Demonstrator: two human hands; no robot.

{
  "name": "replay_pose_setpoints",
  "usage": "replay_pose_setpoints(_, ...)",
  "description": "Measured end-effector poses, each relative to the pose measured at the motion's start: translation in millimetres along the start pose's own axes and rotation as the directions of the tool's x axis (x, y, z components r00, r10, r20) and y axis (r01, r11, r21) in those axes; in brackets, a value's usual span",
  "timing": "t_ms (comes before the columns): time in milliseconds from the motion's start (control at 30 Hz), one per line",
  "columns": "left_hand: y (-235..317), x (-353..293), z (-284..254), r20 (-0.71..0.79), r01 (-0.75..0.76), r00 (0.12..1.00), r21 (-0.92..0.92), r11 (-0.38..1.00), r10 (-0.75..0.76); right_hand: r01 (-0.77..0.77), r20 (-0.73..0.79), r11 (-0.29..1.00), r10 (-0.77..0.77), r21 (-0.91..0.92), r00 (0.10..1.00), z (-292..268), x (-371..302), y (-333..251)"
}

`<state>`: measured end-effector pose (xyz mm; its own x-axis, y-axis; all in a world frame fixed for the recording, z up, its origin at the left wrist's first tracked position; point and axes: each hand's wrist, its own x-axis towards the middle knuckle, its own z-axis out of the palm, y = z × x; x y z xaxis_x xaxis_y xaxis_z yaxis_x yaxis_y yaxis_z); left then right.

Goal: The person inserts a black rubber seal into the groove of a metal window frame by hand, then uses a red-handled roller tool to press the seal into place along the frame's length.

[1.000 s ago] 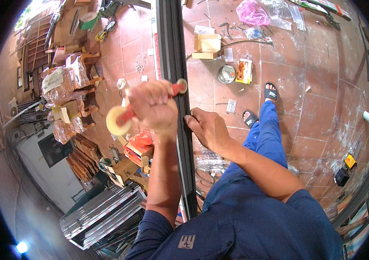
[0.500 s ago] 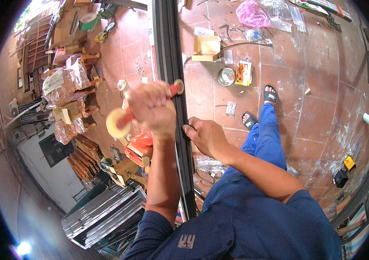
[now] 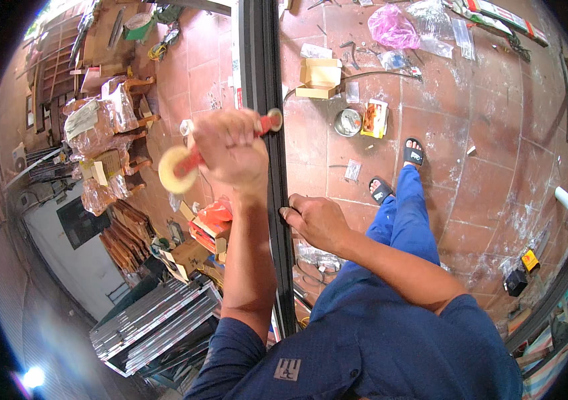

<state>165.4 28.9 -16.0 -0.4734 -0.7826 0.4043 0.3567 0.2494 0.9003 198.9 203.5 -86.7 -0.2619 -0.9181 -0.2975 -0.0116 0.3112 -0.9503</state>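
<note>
A long dark metal frame bar [image 3: 264, 73] with grooves along it runs from the far edge down to my body. My left hand [image 3: 234, 150] is closed round the middle of a double-ended roller [image 3: 193, 160] with a red handle. Its large cream wheel [image 3: 178, 170] points out to the left, and its small wheel [image 3: 275, 120] meets the bar's face or hangs just over it. Nearer to me, my right hand [image 3: 321, 223] has its fingers bent, with thumb and forefinger closed at the bar's right edge. Whether a thin strip lies between them is hidden.
On the tiled floor lie an open carton [image 3: 319, 77], a metal bowl [image 3: 348, 123], a pink plastic bag [image 3: 393, 27] and small packets. Wrapped wooden furniture [image 3: 101, 143] stands at left, above stacked metal profiles [image 3: 157, 327]. An orange bag [image 3: 216, 213] lies beside my left forearm.
My left hand and the roller have slid a little farther away along the bar. My right hand appears slightly lower in the picture, still at the bar's edge; the whole view has shifted slightly.
</note>
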Motion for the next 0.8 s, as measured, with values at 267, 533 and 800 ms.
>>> replay_pose_setpoints(267, -30, 60, 26, -0.040, 0.008, 0.999, -0.033, 0.999, -0.009, 0.041, 0.079, 0.998, -0.037, -0.048, 0.996, -19, 14, -3)
replay_pose_setpoints(533, -48, 90, 41, -0.057, 0.071, 0.995, -0.100, 0.992, -0.077, -0.013, -0.057, 1.000, 0.012, -0.013, 0.998, -73, 87, -22)
replay_pose_setpoints(800, -68, 128, 56, -0.092, 0.071, 0.992, -0.108, 0.992, -0.081, 0.025, -0.097, 1.000, -0.026, -0.006, 0.995, -114, 137, -33)
